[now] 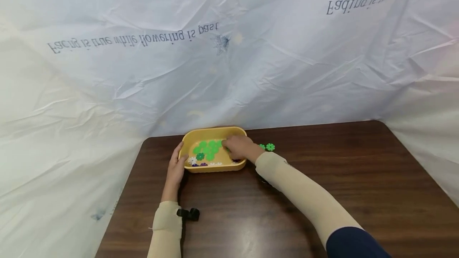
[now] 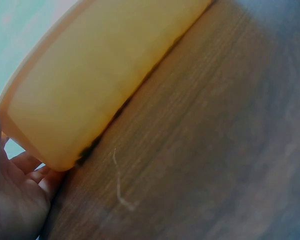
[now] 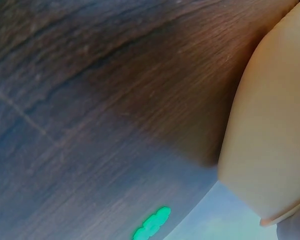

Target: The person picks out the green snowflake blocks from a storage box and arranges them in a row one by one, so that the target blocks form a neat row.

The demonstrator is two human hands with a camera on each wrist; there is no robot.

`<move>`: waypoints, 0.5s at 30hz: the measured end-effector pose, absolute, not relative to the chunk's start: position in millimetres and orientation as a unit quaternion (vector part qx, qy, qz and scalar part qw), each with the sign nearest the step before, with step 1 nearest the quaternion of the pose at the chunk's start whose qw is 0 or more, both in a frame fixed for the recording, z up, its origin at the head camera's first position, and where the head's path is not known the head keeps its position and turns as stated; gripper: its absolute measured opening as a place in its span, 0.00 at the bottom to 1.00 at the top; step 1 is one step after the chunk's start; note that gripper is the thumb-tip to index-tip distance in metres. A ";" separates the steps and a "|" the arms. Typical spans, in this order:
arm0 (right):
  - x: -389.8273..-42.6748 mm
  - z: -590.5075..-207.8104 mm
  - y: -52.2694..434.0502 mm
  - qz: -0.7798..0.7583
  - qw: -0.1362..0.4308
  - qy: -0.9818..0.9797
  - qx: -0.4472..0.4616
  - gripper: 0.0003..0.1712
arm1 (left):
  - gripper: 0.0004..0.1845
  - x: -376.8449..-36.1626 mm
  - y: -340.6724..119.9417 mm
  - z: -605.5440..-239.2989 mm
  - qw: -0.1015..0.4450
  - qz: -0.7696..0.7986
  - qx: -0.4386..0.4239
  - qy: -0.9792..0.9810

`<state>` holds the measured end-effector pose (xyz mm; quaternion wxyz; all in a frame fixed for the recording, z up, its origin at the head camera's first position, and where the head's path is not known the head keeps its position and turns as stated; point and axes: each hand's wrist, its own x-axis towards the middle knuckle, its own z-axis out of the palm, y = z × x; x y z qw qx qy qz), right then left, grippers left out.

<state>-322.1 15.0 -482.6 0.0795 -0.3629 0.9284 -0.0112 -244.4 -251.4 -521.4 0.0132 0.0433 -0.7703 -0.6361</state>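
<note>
A yellow plastic basin (image 1: 215,169) stands at the table's far left edge, with flower-shaped plastic discs inside. Bright green discs (image 1: 209,148) lie in its middle, beside one dark green disc (image 1: 200,156). White discs (image 1: 193,160) and purple discs (image 1: 203,164) are along the near side. My left hand (image 1: 176,166) grips the basin's left end, thumb over the rim; in the left wrist view its fingers are against the outer wall (image 2: 90,85). Over the basin's right part reaches my right hand (image 1: 239,147), fingers bent down among the discs. What its fingertips touch is hidden.
Two green discs (image 1: 270,147) lie on the brown wooden table (image 1: 322,162), right of the basin; green also shows low in the right wrist view (image 3: 152,225). A pale printed sheet (image 1: 251,71) hangs behind the table. A black strap device (image 1: 190,214) is on the left wrist.
</note>
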 end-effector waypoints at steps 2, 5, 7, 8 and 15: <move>-319.4 -481.5 13.4 -0.010 0.087 0.927 -0.365 0.08 | 0.30 -237.0 -250.7 -512.9 0.008 -0.635 0.045 -0.771; -316.0 -480.7 12.9 -0.007 0.093 0.928 -0.362 0.07 | 0.30 -227.9 -247.9 -502.1 0.001 -0.632 0.044 -0.774; -314.1 -480.9 13.5 -0.012 0.096 0.929 -0.357 0.07 | 0.30 -225.1 -246.9 -500.6 0.002 -0.632 0.044 -0.774; -313.2 -481.2 14.1 -0.014 0.096 0.930 -0.355 0.07 | 0.30 -224.2 -246.7 -500.5 0.002 -0.632 0.043 -0.774; -305.7 -481.5 18.2 -0.092 0.109 0.919 -0.368 0.17 | 0.29 -225.4 -251.7 -524.2 0.018 -0.638 0.063 -0.767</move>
